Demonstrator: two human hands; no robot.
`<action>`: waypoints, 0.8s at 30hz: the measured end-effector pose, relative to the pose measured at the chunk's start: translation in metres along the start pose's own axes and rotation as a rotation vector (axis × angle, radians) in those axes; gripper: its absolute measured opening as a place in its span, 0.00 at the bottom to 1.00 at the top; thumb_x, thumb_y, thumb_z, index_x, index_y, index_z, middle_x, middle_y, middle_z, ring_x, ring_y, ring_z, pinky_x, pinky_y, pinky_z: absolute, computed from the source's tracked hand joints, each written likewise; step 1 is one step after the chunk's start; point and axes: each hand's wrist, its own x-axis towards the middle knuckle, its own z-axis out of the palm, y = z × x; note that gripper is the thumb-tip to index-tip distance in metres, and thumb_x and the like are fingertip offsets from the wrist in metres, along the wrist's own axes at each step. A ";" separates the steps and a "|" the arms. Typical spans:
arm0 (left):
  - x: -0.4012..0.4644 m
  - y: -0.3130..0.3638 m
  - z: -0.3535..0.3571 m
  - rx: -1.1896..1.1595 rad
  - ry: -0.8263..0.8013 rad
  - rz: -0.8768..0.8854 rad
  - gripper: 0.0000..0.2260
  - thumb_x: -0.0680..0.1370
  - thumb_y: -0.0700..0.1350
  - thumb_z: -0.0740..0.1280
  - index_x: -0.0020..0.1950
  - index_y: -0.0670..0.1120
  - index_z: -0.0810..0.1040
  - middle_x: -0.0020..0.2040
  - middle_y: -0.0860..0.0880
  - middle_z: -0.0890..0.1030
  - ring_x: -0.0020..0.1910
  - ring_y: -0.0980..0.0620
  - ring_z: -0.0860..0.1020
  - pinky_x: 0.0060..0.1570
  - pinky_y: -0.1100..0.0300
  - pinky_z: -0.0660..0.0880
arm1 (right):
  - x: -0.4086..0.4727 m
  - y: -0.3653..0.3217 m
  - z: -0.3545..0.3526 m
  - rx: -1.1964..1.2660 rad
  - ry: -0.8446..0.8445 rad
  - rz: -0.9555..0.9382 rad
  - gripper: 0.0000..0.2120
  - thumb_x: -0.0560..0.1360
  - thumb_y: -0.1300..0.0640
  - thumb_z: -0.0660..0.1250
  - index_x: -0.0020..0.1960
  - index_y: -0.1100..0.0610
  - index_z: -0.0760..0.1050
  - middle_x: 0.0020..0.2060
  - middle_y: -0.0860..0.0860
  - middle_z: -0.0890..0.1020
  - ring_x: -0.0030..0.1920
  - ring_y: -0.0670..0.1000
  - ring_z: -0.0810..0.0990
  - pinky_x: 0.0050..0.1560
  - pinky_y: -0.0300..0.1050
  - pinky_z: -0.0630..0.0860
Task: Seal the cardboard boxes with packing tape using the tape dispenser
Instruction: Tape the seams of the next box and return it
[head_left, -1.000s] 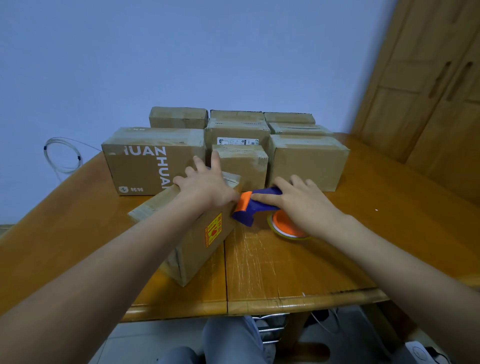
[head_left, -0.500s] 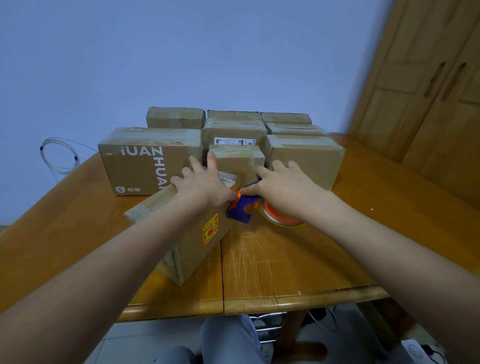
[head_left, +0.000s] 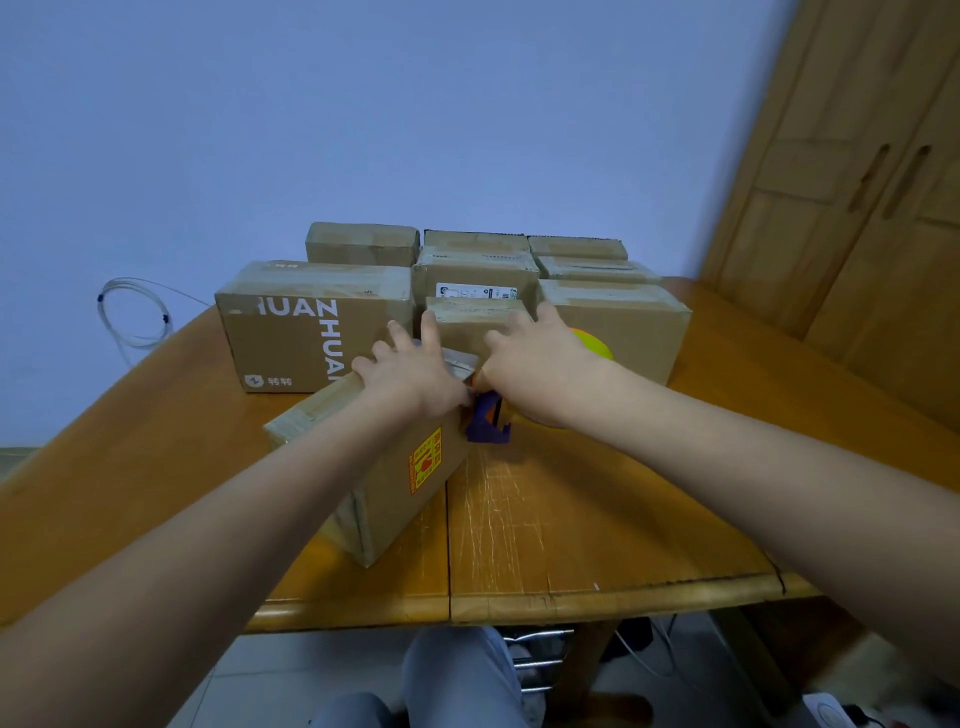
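A cardboard box (head_left: 395, 483) with a red and yellow sticker lies at an angle on the wooden table (head_left: 597, 519). My left hand (head_left: 410, 369) presses flat on the far end of its top, fingers spread. My right hand (head_left: 535, 364) grips the tape dispenser (head_left: 488, 423), a blue and orange tool with an orange-cored tape roll, held up against the box's far right corner. Most of the dispenser is hidden under my hand.
Several closed cardboard boxes (head_left: 317, 327) stand in rows behind, close to my fingers. A wooden wardrobe (head_left: 857, 208) rises at the right. A coiled cable (head_left: 130, 317) hangs on the wall at left. Bare tabletop lies right of the angled box.
My right hand has lifted the dispenser off the table and carried it left and up to the box's far corner. My left hand has stayed pressed on the box top.
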 end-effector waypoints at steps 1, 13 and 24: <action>0.001 0.000 0.000 -0.001 -0.002 -0.003 0.48 0.74 0.64 0.66 0.78 0.50 0.36 0.78 0.38 0.44 0.75 0.34 0.51 0.70 0.37 0.52 | 0.002 -0.001 -0.001 -0.006 -0.006 0.002 0.18 0.82 0.50 0.55 0.71 0.48 0.67 0.64 0.56 0.71 0.66 0.62 0.66 0.64 0.59 0.63; 0.000 -0.004 -0.001 -0.030 0.017 0.041 0.50 0.71 0.63 0.69 0.79 0.50 0.38 0.79 0.39 0.45 0.75 0.34 0.53 0.70 0.36 0.54 | 0.000 0.040 0.085 0.817 -0.136 0.107 0.29 0.74 0.69 0.56 0.69 0.46 0.70 0.60 0.53 0.78 0.53 0.53 0.76 0.46 0.43 0.71; 0.011 -0.028 -0.011 -0.066 -0.121 0.468 0.55 0.69 0.56 0.75 0.78 0.49 0.35 0.79 0.44 0.45 0.75 0.37 0.54 0.73 0.44 0.56 | 0.010 0.031 0.167 1.383 0.046 0.538 0.15 0.69 0.73 0.65 0.43 0.53 0.77 0.44 0.56 0.81 0.46 0.55 0.78 0.44 0.45 0.74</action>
